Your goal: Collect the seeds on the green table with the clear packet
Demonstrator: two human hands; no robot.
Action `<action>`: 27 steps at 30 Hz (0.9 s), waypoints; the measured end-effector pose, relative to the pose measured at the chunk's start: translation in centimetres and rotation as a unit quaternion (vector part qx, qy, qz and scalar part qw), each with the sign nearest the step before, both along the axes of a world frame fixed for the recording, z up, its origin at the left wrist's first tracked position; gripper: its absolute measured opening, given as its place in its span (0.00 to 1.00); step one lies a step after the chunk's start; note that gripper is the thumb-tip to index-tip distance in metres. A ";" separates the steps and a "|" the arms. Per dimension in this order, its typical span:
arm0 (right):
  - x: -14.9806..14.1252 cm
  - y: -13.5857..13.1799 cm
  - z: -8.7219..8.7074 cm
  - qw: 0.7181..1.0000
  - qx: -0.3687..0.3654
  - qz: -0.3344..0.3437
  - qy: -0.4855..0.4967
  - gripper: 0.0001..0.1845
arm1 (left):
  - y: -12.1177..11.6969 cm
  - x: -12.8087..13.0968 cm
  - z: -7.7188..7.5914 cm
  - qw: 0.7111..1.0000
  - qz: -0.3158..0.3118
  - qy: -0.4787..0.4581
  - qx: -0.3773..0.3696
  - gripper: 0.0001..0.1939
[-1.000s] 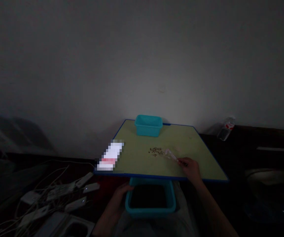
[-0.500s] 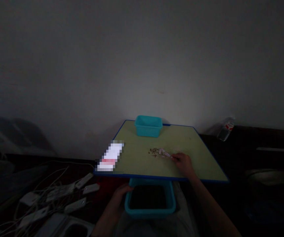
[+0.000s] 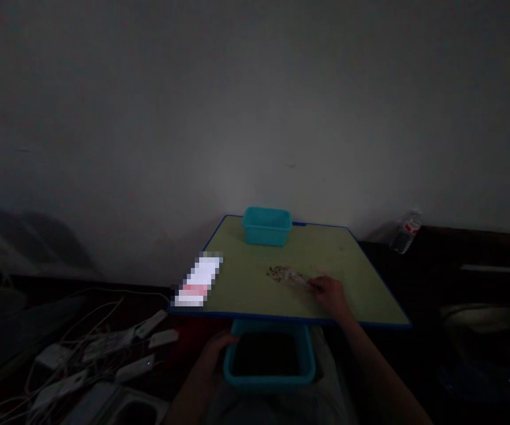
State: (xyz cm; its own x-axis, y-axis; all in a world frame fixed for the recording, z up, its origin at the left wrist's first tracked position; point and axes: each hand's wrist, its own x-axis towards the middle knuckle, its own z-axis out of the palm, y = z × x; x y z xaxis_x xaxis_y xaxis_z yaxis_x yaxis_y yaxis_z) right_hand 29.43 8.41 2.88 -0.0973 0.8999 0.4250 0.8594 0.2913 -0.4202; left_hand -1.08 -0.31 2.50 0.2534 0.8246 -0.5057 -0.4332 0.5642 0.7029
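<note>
Low in the view, my left hand (image 3: 213, 349) grips the left rim of a blue plastic basin (image 3: 269, 385) at my lap, its fingers partly hidden. Dark contents (image 3: 266, 354) fill the inside of this basin; their kind is too dim to tell. Over the table, my right hand (image 3: 329, 293) is closed round the end of a pale, slender tool (image 3: 297, 277), blurred and of unclear kind. The tool's far end lies among a small scatter of dark bits (image 3: 275, 272) on the tabletop.
A second blue basin (image 3: 267, 235) stands at the back of the pale, blue-edged table (image 3: 241, 289), near the wall. A lit phone (image 3: 199, 280) lies at the left edge. Power strips and cables (image 3: 135, 369) crowd the floor at left. A bottle (image 3: 406, 232) is at right.
The tool's pale end has shifted slightly at the dark bits and looks more blurred. The picture is a little dimmer. My left hand and both basins stay put.
</note>
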 end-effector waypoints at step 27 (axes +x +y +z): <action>-1.8 0.7 -0.3 1.000 0.014 -0.006 -0.006 0.12 | 0.0 -0.1 -0.5 0.997 -0.023 -0.049 0.058 0.08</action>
State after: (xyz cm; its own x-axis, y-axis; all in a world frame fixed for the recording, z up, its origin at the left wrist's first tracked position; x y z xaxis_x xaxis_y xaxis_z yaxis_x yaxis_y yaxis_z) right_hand 27.66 9.08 2.58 -0.0916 0.8886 0.4495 0.8681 0.2924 -0.4011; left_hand -1.15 -0.30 2.01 0.3355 0.8624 -0.3790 -0.4797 0.5027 0.7192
